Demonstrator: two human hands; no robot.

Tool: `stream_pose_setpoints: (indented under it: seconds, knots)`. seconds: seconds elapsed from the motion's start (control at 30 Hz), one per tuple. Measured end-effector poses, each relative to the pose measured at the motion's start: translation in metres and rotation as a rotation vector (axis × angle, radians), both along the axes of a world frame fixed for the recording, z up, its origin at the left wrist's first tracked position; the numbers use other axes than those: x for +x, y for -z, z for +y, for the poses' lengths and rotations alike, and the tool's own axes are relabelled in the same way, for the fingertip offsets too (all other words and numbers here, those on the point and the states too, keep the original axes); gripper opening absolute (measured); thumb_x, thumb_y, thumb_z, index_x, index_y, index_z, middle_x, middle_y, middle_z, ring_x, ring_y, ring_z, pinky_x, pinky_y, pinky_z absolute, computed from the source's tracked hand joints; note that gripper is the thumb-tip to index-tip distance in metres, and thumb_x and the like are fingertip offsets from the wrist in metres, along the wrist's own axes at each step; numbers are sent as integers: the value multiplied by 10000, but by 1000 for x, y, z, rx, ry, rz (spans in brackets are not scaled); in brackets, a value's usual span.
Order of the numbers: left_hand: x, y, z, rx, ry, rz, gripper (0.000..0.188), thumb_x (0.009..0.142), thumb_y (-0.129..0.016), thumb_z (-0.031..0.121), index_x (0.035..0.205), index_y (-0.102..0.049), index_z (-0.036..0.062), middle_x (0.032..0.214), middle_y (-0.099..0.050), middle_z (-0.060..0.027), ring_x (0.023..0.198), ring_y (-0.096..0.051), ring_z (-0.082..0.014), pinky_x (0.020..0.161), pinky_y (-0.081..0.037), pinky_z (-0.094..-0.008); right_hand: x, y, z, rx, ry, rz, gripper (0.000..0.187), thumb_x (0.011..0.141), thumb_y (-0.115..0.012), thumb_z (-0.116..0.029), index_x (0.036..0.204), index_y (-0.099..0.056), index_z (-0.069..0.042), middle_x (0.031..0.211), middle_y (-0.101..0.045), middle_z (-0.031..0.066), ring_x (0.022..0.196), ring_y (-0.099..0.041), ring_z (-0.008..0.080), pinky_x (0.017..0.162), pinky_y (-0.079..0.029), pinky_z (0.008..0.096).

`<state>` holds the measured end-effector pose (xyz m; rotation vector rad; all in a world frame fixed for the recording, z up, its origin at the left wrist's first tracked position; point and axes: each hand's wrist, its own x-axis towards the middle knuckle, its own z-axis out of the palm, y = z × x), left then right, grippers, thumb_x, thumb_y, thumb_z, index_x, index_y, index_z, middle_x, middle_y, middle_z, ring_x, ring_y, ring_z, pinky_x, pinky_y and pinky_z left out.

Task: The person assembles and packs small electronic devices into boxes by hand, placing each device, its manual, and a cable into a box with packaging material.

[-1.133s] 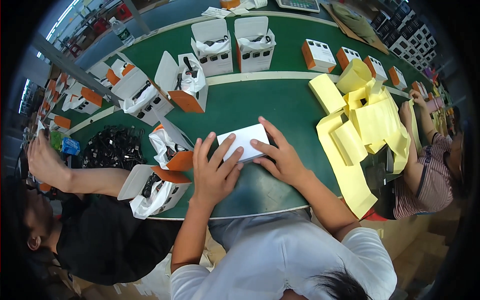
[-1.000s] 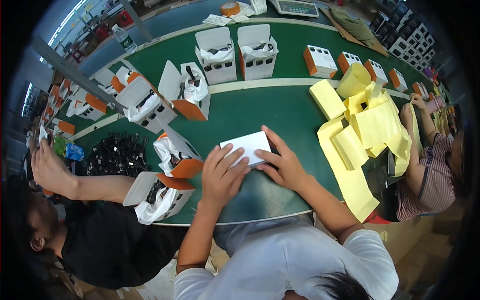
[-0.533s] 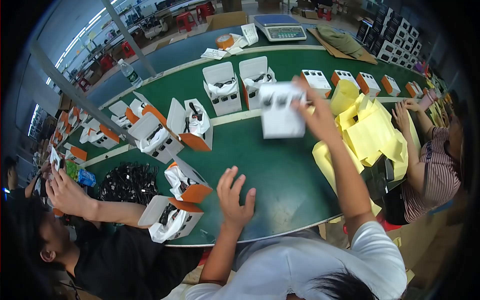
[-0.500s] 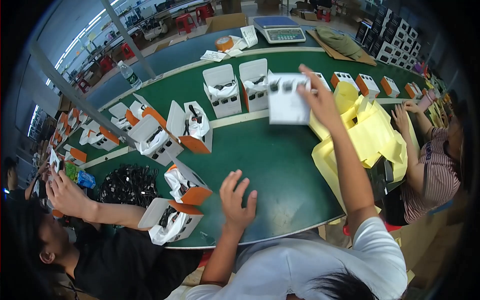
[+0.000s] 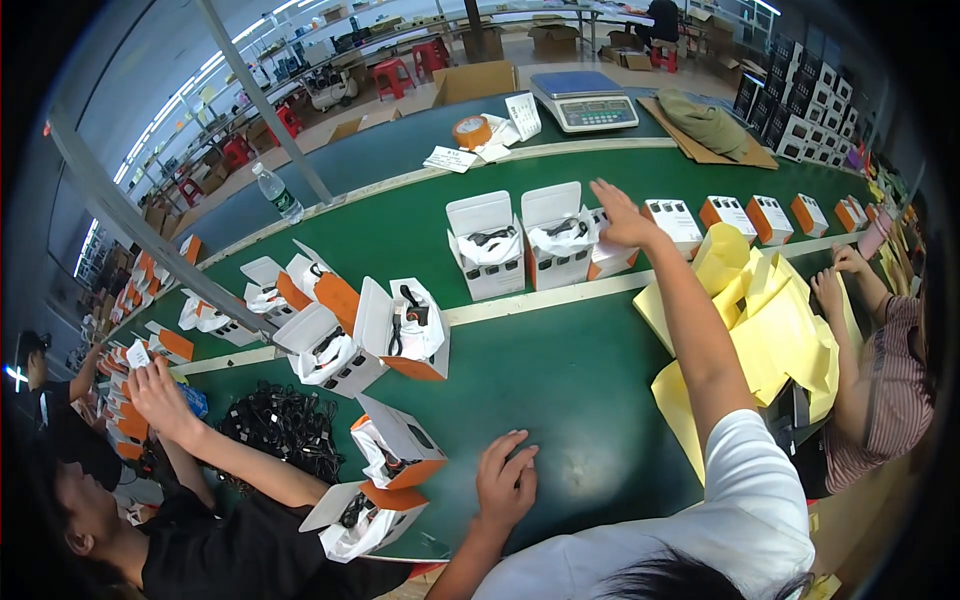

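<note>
My right hand (image 5: 622, 217) reaches far out over the green belt (image 5: 560, 370). Its fingers are spread and it rests on top of a closed white and orange box (image 5: 610, 260). That box stands on the belt's pale strip, right beside two open white boxes (image 5: 492, 247) (image 5: 557, 237) with bagged black parts inside. My left hand (image 5: 506, 482) lies flat and open on the green surface near the front edge, holding nothing. An open orange-flapped box (image 5: 398, 450) sits just to its left.
A row of closed white and orange boxes (image 5: 728, 215) runs to the right. Yellow sheets (image 5: 770, 320) are piled at the right by a person in a striped shirt (image 5: 885, 380). A person in black (image 5: 200, 540) works at the left near black cables (image 5: 285, 425). A scale (image 5: 585, 100) stands far back.
My right hand lifted the white box off the near surface, carried it up and away, and set it down on the far strip. My left hand stayed low on the green surface.
</note>
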<state>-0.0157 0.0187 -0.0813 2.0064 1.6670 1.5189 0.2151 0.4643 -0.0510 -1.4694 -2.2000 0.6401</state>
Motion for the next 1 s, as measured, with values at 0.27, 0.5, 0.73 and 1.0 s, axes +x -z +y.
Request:
stream_pose_setpoints:
  seconds: [0.27, 0.5, 0.73, 1.0]
  knots:
    - [3, -3, -1, 66, 67, -32, 272, 805, -647, -94, 1051, -685, 15, 1179, -677, -163, 1078, -660, -347, 912, -531, -417, -20, -56, -77, -31, -279, -127, 891, 707, -855, -273, 1448, -398, -82, 1315, -628, 163, 1317, -517, 346, 1214, -219, 554]
    - [2, -17, -23, 75, 30, -180, 233, 828, -672, -53, 1057, -674, -7, 1115, -704, -150, 1024, -677, -324, 911, -528, -425, -24, -104, -237, 97, -156, 322, 615, 683, -750, -129, 1243, -531, -3, 1158, -619, 160, 1053, -632, 306, 957, -500, 367]
    - [9, -57, -42, 146, 36, 426, 339, 904, -627, 152, 1235, -657, 79, 1335, -632, -122, 1209, -609, -297, 1152, -300, -504, -29, -37, -378, -258, -348, 543, 711, 704, -845, -75, 1346, -542, -37, 1236, -600, 127, 1139, -603, 253, 1020, -492, 360]
    - [20, -97, -30, -232, -46, 652, 380, 894, -651, 231, 1236, -619, 69, 1289, -626, -49, 1148, -596, -205, 1131, -258, -522, -26, 1, -405, 318, -415, 597, 804, 768, -841, -106, 1458, -429, -126, 1466, -500, 221, 1264, -588, 397, 1020, -517, 419]
